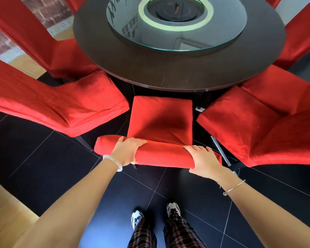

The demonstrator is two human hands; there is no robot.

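Note:
A chair with a red cloth cover (161, 120) stands right in front of me, its seat facing the round dark table (168, 72). My left hand (126, 151) grips the top of the chair's back near its left end, fingers curled over the far side. My right hand (202, 160) grips the same top edge near its right end. Both thumbs lie on the near side of the backrest.
Red-covered chairs stand close on the left (64, 106) and right (254, 126), with more around the table. A glass turntable (177, 20) sits on the tabletop. The floor is black tile (43, 158); my feet in white shoes (156, 213) stand behind the chair.

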